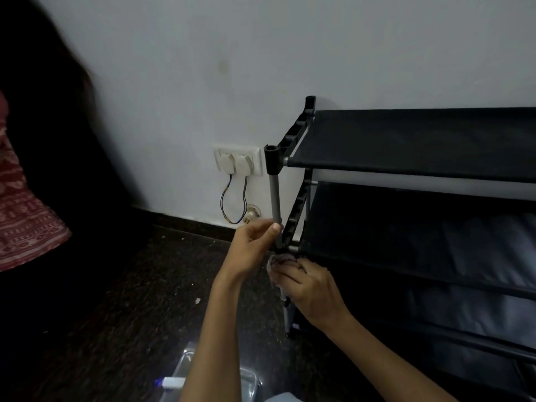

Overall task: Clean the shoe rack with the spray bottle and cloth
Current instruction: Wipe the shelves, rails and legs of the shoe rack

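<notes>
**Corner post gets a wipe-down as light rack is steadied by hand**

Centre of the frame: a person's left hand pinches the grey metal upright of a black shoe rack, fingers curled together round the tube. Just below, the right hand bunches a pale cloth against the plastic corner joint, fingers clamped on the fabric. The spray bottle, if that is what the white-and-blue object at the lower left edge is, lies near a clear plastic tub and apart from both hands; the dim light leaves it uncertain.

The rack looks lightweight: thin round tubes push-fitted into ribbed black plastic connectors, with taut matte fabric shelves stretched between rails. Hard rubbing at the joint could likely pull a tube from its socket or skew the frame, which is probably why the upper hand braces it. The smooth tube would offer little purchase to a damp grip. At mid-left, a wall socket with loose wires hangs close to the post; stray spray or a wet cloth swung that way would be a hazard. The dark speckled floor could turn slippery if liquid drips.
</notes>
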The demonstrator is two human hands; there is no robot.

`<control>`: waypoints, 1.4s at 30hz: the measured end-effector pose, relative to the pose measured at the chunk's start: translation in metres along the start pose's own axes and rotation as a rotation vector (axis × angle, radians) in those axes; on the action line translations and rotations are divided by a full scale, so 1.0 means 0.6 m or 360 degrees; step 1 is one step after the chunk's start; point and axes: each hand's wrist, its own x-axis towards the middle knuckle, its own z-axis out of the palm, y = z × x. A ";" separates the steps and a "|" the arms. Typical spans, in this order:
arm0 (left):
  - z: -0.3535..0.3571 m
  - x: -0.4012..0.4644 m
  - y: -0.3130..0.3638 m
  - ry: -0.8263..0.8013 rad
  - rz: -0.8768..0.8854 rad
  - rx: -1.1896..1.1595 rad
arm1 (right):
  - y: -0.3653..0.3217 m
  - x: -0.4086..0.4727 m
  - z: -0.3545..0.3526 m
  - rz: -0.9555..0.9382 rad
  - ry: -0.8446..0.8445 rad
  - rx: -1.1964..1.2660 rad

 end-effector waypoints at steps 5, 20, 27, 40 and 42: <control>0.021 -0.009 -0.018 0.0218 -0.0024 -0.0107 | -0.008 -0.041 0.028 0.0061 -0.0153 -0.0042; 0.017 -0.010 -0.048 0.0234 0.0006 -0.0110 | 0.012 -0.069 0.063 0.0013 -0.0123 0.0045; 0.018 -0.008 -0.060 0.0187 -0.0027 -0.0176 | 0.016 -0.021 0.049 0.0104 0.0362 0.0147; 0.065 -0.042 -0.055 0.0593 -0.0043 -0.0223 | 0.035 -0.008 -0.026 0.0461 -0.0310 0.0162; 0.066 -0.065 -0.048 0.0640 -0.0078 -0.0211 | 0.021 -0.025 -0.046 0.0387 -0.0424 0.0179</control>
